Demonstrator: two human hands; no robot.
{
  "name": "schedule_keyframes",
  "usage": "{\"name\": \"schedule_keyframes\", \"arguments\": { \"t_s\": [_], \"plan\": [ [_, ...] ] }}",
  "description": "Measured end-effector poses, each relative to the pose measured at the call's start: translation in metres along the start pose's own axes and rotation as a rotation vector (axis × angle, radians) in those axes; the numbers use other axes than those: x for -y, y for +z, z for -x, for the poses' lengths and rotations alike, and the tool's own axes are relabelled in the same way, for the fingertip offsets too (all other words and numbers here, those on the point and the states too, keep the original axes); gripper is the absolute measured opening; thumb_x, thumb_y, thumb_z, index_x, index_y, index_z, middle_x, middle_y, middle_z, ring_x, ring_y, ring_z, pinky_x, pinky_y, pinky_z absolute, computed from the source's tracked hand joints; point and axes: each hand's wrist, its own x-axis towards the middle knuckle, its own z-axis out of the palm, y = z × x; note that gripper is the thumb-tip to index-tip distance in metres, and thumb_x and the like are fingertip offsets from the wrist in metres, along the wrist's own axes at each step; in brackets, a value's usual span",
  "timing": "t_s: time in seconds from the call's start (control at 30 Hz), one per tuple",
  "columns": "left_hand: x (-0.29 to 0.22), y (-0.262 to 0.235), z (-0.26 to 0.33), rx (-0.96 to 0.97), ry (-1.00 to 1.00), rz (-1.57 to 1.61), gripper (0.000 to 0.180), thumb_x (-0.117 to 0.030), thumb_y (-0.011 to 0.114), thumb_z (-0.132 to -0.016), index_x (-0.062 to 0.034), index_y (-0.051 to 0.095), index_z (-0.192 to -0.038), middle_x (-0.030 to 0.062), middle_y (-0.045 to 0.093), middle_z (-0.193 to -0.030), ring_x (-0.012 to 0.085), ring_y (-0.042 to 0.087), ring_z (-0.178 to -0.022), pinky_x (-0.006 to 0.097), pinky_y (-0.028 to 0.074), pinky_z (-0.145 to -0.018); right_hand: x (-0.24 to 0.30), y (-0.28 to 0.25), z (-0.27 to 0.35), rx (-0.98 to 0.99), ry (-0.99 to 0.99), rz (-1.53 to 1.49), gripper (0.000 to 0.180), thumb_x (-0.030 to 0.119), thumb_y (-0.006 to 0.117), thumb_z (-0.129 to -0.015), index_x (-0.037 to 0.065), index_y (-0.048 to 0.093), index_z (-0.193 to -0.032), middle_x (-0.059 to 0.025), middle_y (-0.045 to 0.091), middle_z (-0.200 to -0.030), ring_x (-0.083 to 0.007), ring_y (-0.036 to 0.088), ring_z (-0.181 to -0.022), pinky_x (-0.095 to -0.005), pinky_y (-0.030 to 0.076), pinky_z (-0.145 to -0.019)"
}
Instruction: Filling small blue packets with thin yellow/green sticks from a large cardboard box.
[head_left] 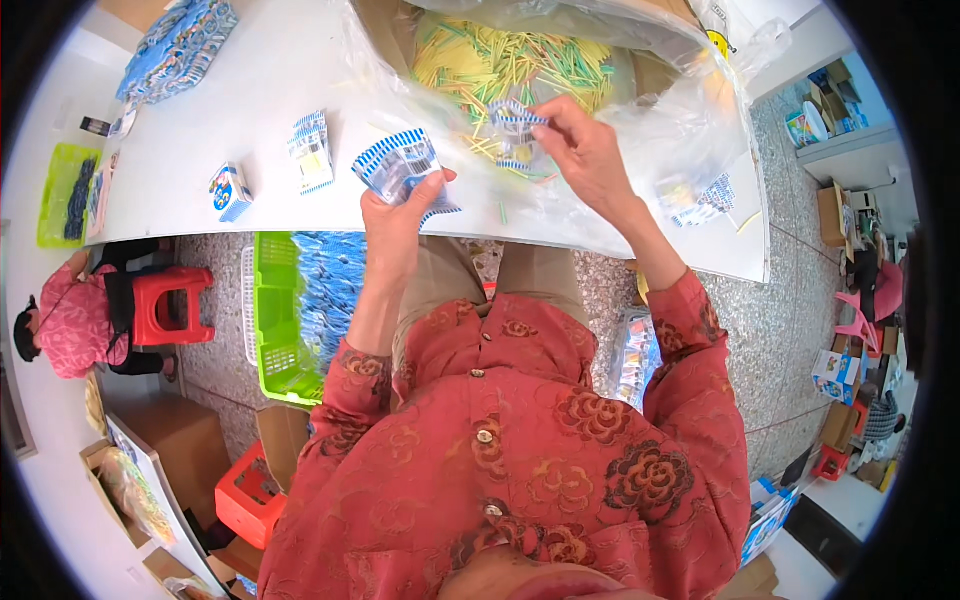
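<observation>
Room between the hands (395,218); plastic liner (690,140), perhaps loose, crowds the right

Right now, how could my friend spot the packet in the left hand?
Find the white table, then its carton of yellow and green sticks. Nearer the person and leftward, the left hand grips a blue-striped packet. Unlike the loose packet on its left, it is held; unlike the clear packet in the right hand, it shows beside the sticks.

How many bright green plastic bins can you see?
2: a basket below the near edge of the white table, and a tray by its left end. Others may be hidden.
</observation>
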Motion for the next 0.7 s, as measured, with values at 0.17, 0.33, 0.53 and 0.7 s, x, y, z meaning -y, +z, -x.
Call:
{"name": "schedule_keyframes", "arguments": {
  "t_s": [0.17,0.33,0.53,0.7],
  "plan": [
    [0.011,0.013,0.006,0.028,0.057,-0.071,0.032,-0.004,0.066,-0.078,0.0007,0.058,-0.109,0.0048,0.064,-0.097,0.0068,0.057,-0.079,0.023,0.048,-0.069,-0.001,0.007,-0.004,0.038,0.135,-0.110,0.009,0.004,0.053,-0.088,0.001,0.052,-0.097,0.0003,0.058,-0.077,-0.0046,0.050,-0.068,-0.0199,0.043,-0.062],
    [0.020,0.017,0.001,0.053,0.092,-0.344,0.021,-0.001,0.065,-0.078,0.0024,0.063,-0.098,0.0008,0.063,-0.081,0.0054,0.053,-0.067,0.021,0.047,-0.062,0.001,0.024,0.002,0.079,0.130,-0.320,0.010,0.004,0.050,-0.090,0.001,0.049,-0.099,-0.0017,0.059,-0.082,-0.0055,0.053,-0.072,-0.0213,0.045,-0.063],
    [0.015,0.011,-0.001,-0.076,0.124,-0.110,0.017,-0.001,0.065,-0.078,0.0029,0.064,-0.095,0.0020,0.065,-0.081,0.0071,0.057,-0.068,0.022,0.048,-0.062,0.003,0.029,-0.002,0.042,0.184,-0.561,0.009,0.007,0.048,-0.091,0.004,0.047,-0.100,-0.0040,0.061,-0.091,-0.0071,0.056,-0.082,-0.0232,0.048,-0.068],
    [0.010,0.008,-0.001,-0.091,0.118,0.001,0.017,0.000,0.065,-0.078,0.0032,0.064,-0.095,0.0030,0.065,-0.084,0.0076,0.059,-0.072,0.022,0.048,-0.065,0.006,0.037,-0.011,0.038,0.288,-0.698,0.015,0.010,0.050,-0.091,0.005,0.048,-0.104,-0.0039,0.061,-0.092,-0.0082,0.056,-0.086,-0.0243,0.048,-0.070]
  ]
}}
